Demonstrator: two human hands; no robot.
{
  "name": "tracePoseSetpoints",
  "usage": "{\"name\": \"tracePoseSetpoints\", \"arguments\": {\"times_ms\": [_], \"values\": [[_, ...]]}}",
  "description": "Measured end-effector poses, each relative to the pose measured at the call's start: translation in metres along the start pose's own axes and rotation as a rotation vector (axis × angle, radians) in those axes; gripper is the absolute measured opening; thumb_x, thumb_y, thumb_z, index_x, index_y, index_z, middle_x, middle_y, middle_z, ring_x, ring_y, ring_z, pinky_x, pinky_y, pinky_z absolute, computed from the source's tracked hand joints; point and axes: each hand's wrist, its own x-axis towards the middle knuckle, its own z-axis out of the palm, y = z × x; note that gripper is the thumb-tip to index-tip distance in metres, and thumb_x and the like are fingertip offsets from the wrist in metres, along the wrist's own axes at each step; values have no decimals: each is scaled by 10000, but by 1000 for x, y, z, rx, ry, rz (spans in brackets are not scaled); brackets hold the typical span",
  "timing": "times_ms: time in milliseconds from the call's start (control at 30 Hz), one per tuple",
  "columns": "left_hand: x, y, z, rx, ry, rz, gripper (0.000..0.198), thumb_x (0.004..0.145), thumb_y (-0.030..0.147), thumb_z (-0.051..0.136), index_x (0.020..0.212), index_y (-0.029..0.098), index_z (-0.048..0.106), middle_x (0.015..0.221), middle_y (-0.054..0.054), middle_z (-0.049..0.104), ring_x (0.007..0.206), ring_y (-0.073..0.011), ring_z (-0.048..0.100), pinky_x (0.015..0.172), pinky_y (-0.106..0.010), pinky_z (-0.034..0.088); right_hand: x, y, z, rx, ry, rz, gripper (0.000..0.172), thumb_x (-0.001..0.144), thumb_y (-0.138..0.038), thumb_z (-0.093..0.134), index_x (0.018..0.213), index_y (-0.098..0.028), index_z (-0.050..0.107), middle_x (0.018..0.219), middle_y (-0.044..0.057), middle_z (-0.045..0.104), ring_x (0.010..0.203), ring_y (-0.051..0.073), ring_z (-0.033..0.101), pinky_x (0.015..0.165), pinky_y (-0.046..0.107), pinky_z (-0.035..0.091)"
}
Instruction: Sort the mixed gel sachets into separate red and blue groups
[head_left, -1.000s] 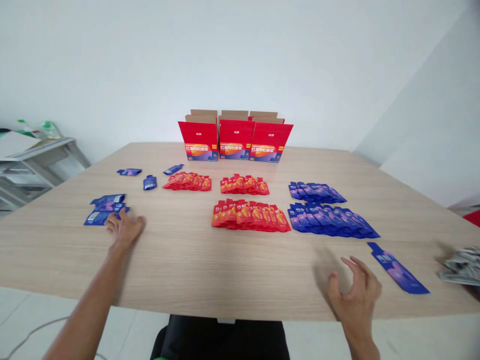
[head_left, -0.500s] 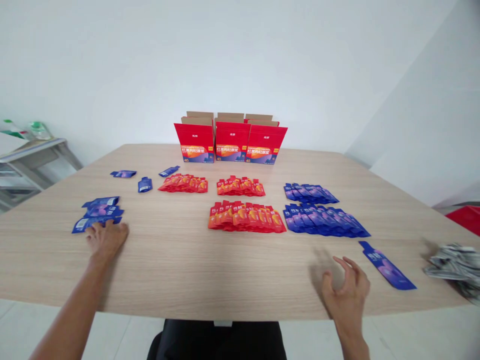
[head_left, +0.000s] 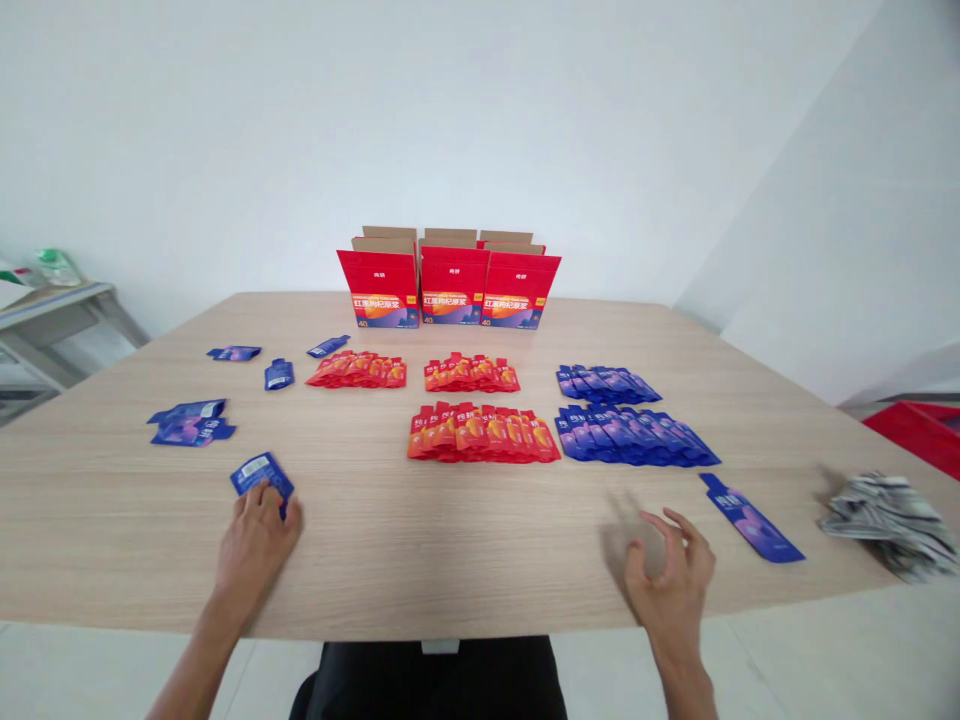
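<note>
My left hand [head_left: 259,530] is closed on the near end of a blue pouch [head_left: 262,472] at the table's left front; its fingertips cover part of the pouch. Beyond it, a small pile of blue pouches [head_left: 189,428] lies on the wood. On the right, my right hand [head_left: 670,560] hovers with thumb and fingers curved apart and nothing between them. A single blue pouch [head_left: 753,520] rests just right of that hand. Overlapping rows of blue pouches [head_left: 634,436] lie farther back, beside rows of red pouches [head_left: 480,434].
Three open red boxes [head_left: 454,290] stand side by side near the wall. Another red row [head_left: 358,370] and a few loose blue pouches [head_left: 279,375] lie at the back left. A striped cloth [head_left: 889,522] is crumpled at the right edge of the table [head_left: 420,560].
My left hand has drawn one blue pouch away from the left pile, rightward and nearer to me. My right hand keeps its curved, empty pose. The view has shifted slightly.
</note>
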Motion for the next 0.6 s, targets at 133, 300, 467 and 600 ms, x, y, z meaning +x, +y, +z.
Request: {"name": "tracePoseSetpoints", "arguments": {"times_ms": [133,300,467,600], "values": [[-45,29,1,-87,60,197,283,961,388,337,796,257,526,853,-127,635,859,-321,643,802,-449,559,-18,-36,0,158,-61,-53,218,979,-225,553,1168,-180,653,1317,179,587,1158,304,575,969,507,509],[-108,71,10,-259,112,427,261,977,481,527,986,247,644,1111,-136,714,1028,-320,704,839,-444,632,-42,-114,3,466,-409,-240,327,943,-133,549,1243,-235,631,1397,122,577,1297,278,550,1066,475,512],[-146,96,15,-357,109,834,202,936,322,641,1123,260,686,1517,-128,628,1339,-329,653,1006,-440,647,-39,-161,13,598,-856,-448,610,830,-147,612,1431,-240,563,1599,116,469,1464,281,453,1224,500,403],[-136,94,11,-431,113,1064,419,990,110,448,1304,274,671,1337,-47,766,1209,-171,745,1056,-238,586,-33,-160,15,581,-1023,-514,627,840,-234,655,1461,-276,572,1635,87,451,1515,273,411,1268,492,337]]}}
